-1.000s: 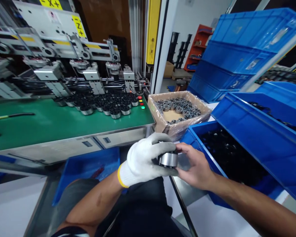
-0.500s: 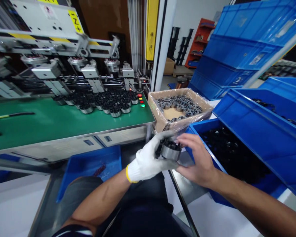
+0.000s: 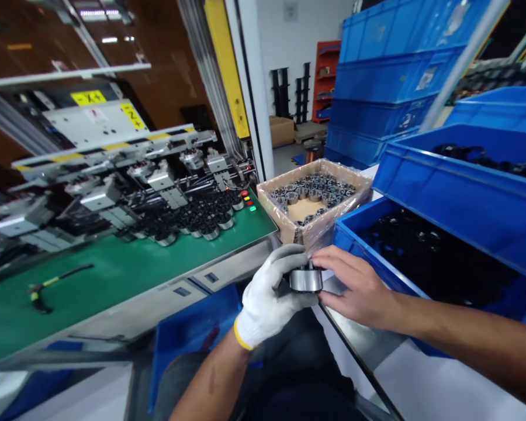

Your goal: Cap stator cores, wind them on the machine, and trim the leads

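Note:
My left hand, in a white knitted glove with a yellow cuff, grips a round motor stator from the left. The stator is a silvery metal ring with black plastic parts at its top and bottom. My bare right hand holds the same stator from the right, fingertips at its upper edge and thumb low on its side. Just beyond my hands stands a cardboard box lined with clear plastic, with many bare metal rings inside. To the right, a blue bin holds a heap of black plastic parts.
On the green bench at left are clustered stators with black parts and pliers. Behind them is a machine with grey clamps. Stacked blue crates rise at the back right. A blue tray sits below the bench.
My view has turned and tilted, so the bench now slants. The stator stays between both hands; its black top shows less, and my right fingers have closed in on its upper edge.

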`<state>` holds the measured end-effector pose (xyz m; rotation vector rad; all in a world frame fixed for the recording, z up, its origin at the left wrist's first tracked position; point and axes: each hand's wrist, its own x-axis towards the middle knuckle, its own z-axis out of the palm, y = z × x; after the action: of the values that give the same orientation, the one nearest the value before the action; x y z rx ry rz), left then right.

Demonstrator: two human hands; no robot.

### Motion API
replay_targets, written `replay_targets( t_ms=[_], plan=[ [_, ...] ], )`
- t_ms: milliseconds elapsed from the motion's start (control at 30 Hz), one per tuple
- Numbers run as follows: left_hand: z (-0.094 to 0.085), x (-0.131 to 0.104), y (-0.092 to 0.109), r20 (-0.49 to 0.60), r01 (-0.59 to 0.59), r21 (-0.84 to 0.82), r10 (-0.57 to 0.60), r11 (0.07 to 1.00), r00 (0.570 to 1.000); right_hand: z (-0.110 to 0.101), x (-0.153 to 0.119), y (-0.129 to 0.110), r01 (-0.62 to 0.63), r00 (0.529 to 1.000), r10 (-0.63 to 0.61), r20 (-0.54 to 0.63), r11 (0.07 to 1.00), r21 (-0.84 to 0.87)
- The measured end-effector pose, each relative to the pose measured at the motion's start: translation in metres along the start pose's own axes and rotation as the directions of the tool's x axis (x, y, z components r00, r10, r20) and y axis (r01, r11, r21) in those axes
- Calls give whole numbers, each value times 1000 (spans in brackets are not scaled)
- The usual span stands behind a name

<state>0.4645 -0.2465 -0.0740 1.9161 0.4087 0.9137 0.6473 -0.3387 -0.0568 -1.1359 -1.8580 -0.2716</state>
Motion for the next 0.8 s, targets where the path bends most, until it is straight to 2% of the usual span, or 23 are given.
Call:
replay_targets(
  t_ms=[67, 133, 200, 300, 400, 500, 567, 633, 700, 733, 800],
  plan=[
    [2, -1, -1, 28, 136, -83, -134, 987, 991, 2, -1, 2, 59, 998, -59, -18, 998, -37],
    [4, -2, 0, 30, 267, -116, -266, 957, 964, 4, -3, 4, 133, 991, -134, -21, 989, -69],
    [7, -3, 1, -37, 314, -98, -319, 944, 947, 6, -4, 6, 131, 991, -134, -27, 988, -85],
    [10, -8, 1, -127, 260, -47, -264, 964, 956, 4, -6, 8, 23, 999, -25, -30, 995, -95],
    [13, -13, 2, -118, 176, -15, -176, 984, 977, 1, -6, 8, -13, 1000, 12, -2, 997, -78],
    [14, -14, 8, -113, 192, 11, -190, 981, 975, 0, -7, 6, -7, 999, 10, 45, 998, -62],
    [9, -14, 12, -124, 233, 93, -221, 968, 967, 0, -8, 5, -17, 994, 24, 104, 998, -64],
    [-4, -11, 13, -162, 238, 252, -202, 938, 966, -2, -10, 5, -18, 987, 32, 160, 996, -88],
    [-31, -6, 8, -271, 278, 453, -166, 847, 948, -8, -10, 10, 41, 982, -16, 187, 991, -131],
    [-49, -3, 2, -348, 334, 531, -158, 779, 924, -12, -9, 14, 92, 980, -62, 191, 984, -154],
    [-94, 1, -11, -530, 508, 589, -174, 628, 830, -22, -6, 25, 197, 967, -156, 201, 960, -200]
  ],
)
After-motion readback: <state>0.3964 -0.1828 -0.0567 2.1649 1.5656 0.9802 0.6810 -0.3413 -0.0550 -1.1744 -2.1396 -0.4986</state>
